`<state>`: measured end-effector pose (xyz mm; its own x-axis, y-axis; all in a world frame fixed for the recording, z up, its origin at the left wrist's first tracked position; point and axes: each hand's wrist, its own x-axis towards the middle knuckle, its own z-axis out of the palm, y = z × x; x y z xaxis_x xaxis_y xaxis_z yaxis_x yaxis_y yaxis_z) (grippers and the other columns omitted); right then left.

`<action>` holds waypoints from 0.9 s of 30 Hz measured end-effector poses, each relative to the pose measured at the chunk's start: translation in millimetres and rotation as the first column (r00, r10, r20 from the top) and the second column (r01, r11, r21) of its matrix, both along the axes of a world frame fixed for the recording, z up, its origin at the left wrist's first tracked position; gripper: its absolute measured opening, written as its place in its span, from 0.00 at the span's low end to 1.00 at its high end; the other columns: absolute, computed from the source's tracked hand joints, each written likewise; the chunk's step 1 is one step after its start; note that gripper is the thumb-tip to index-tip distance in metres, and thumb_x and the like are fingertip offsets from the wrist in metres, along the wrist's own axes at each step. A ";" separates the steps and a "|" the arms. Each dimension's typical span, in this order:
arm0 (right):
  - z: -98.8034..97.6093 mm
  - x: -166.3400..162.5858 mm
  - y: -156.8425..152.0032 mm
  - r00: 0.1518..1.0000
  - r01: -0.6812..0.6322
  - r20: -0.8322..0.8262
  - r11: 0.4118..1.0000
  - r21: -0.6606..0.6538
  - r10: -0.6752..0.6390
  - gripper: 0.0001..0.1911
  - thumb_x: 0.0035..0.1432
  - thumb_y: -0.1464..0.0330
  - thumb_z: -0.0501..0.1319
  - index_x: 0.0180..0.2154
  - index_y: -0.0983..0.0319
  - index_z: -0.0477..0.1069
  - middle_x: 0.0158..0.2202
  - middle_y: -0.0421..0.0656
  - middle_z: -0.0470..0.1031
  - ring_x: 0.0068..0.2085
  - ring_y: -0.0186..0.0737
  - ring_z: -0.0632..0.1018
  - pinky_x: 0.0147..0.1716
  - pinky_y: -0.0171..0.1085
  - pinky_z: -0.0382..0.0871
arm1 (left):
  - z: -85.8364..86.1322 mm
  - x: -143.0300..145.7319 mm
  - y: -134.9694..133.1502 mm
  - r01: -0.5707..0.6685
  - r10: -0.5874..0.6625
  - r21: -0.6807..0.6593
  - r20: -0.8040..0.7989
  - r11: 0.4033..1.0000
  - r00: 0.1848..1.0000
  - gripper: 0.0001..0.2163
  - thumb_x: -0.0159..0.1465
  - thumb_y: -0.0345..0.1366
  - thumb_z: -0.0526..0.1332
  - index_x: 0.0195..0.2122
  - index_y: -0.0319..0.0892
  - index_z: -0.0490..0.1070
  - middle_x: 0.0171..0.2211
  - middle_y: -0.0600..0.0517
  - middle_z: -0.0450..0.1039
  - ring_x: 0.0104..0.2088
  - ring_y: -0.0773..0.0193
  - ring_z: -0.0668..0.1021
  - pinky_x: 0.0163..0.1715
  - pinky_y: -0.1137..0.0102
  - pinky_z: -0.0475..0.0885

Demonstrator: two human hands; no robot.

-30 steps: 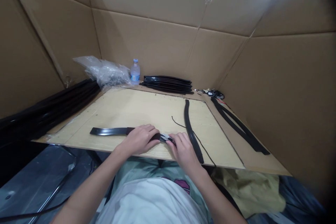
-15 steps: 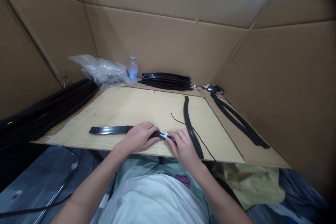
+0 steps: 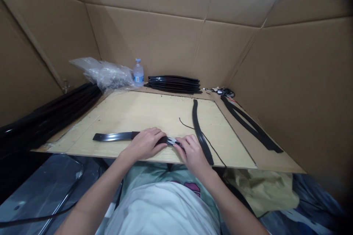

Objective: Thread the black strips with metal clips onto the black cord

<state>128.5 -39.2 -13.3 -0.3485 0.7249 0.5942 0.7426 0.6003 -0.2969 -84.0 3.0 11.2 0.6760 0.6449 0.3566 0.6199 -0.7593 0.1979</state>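
While the left hand (image 3: pixel 150 142) holds the strip (image 3: pixel 113 137), the right hand (image 3: pixel 191 154) has the small tool (image 3: pixel 172 141)

As I watch from far off through the head camera, I see the black strip lying near the front edge of the tabletop (image 3: pixel 149 110). The left hand's grip is pinching it, thumb in front and fingers over the top. The right hand's grip is closed on the small tool, whose shiny tips point at the strip's right end (I can't tell if they are cutting or just poking). I think the step in hand is fine work at that end. To my mind, the next move calls for a steady left hand and a small, careful push or squeeze from the right.

A second strip (image 3: pixel 202 137) lies just beside the right hand, and a thin cord (image 3: pixel 213 148) crosses it and hangs off the front edge. Both could get bumped if the right hand swings out. More things sit well apart from the hands: a pair of strips (image 3: pixel 266 143) on the right, a stack (image 3: pixel 173 84), a bottle (image 3: pixel 138 75) and a plastic bag (image 3: pixel 110 76) at the back, and a big dark pile (image 3: pixel 55 114) on the left. None of those block the hands.
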 end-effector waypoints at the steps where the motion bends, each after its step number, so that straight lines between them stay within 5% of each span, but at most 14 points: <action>1: -0.2 0.0 0.0 1.000 -0.002 -0.003 1.000 -0.002 0.002 0.12 0.63 0.68 0.53 0.46 0.62 0.69 0.35 0.48 0.71 0.39 0.44 0.71 0.40 0.43 0.69 | 0.1 0.0 0.0 0.000 0.000 -0.001 -0.001 1.000 1.000 0.12 0.66 0.43 0.53 0.43 0.42 0.68 0.37 0.47 0.71 0.39 0.59 0.73 0.39 0.66 0.68; 27: -2.7 1.3 0.4 1.000 -0.011 -0.011 1.000 0.004 0.011 0.12 0.63 0.68 0.53 0.47 0.62 0.70 0.34 0.47 0.71 0.39 0.44 0.70 0.40 0.43 0.69 | 0.0 0.0 -0.9 0.006 -0.006 0.002 -0.001 1.000 1.000 0.12 0.65 0.43 0.52 0.43 0.42 0.68 0.37 0.46 0.71 0.39 0.58 0.73 0.39 0.66 0.67</action>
